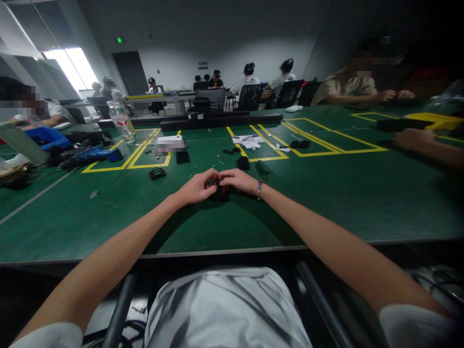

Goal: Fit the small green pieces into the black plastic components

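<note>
Left to right on the green surface [72, 222]: blue tool [94, 155], bottle [123, 124], then a green-and-black block [157, 173] and a black tray [182, 157], both apart from the hands.

Left hand [199, 186]: grip closed at the fingertips, thumb and forefinger pinching the left side of a small dark part [219, 182]. The part sits between the two hands, low over the surface near its middle; fingers cover most of it, so its outline and any contact underneath cannot be told.

Handling, judged: light, since fingertips alone seem to manage it; probably stiff, perhaps hard plastic, and a little slippery if smooth. Fragility unknown; light pressure advisable. Best hold: opposite outer edges, thumb against forefinger, one side per hand.

Right hand [237, 180]: grip closed on the part's right side, fingers bent over from above. Black piece [243, 163] lies just beyond this hand.
</note>
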The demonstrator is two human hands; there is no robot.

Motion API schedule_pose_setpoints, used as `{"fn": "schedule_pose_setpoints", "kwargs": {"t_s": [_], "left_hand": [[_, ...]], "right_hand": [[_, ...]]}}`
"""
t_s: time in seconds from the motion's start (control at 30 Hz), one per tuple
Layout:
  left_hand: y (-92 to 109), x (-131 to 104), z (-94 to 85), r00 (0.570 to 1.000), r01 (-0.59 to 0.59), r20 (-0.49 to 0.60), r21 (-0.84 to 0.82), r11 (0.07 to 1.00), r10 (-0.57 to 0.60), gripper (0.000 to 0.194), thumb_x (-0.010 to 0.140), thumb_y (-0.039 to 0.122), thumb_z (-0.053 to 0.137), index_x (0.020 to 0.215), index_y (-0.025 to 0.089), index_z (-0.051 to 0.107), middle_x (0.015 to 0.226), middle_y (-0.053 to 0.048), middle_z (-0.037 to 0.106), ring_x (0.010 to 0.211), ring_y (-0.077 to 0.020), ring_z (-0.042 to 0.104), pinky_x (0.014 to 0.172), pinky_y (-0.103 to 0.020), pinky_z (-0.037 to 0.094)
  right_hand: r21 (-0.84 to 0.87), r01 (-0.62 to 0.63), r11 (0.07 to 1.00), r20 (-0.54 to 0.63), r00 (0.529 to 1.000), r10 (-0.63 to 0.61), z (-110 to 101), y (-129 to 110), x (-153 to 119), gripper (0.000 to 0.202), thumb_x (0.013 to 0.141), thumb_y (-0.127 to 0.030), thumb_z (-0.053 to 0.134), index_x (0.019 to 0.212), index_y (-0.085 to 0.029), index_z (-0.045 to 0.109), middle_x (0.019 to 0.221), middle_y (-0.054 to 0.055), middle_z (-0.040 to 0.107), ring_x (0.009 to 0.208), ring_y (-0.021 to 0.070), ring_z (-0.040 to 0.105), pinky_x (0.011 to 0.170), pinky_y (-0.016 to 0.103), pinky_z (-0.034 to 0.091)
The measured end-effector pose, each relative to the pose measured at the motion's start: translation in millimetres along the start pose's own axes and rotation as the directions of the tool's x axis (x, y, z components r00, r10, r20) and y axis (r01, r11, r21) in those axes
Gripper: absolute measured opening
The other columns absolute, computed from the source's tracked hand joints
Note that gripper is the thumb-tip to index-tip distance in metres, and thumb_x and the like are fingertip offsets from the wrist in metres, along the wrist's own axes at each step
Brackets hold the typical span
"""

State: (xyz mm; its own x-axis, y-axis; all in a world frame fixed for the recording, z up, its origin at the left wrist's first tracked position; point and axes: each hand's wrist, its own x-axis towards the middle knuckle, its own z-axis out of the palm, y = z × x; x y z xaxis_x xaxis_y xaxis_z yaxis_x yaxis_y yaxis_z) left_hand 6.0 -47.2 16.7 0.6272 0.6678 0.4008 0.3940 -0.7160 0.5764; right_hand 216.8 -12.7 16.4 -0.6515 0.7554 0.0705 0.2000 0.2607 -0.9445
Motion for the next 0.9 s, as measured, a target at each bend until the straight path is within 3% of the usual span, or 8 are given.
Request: {"fn": "schedule_pose_setpoints", "kwargs": {"t_s": [0.9], "left_hand": [[-0.9,-0.2,1.0,1.000,-0.003,-0.008,0.009,1.000,0.003,0.025,0.089,0.024,0.050,0.113,0.018,0.053,0.088,-0.002,0.062,0.070,-0.0114,0.056,0.064,-0.024,0.043]], "right_hand": [[-0.001,-0.010,1.000,-0.012,1.000,0.010,1.5,-3.2,-0.9,0.013,0.074,-0.024,0.062,0.083,-0.015,0.066,0.068,0.000,0.066,0.063,0.0143,0.063,0.061,0.025,0.048]]}}
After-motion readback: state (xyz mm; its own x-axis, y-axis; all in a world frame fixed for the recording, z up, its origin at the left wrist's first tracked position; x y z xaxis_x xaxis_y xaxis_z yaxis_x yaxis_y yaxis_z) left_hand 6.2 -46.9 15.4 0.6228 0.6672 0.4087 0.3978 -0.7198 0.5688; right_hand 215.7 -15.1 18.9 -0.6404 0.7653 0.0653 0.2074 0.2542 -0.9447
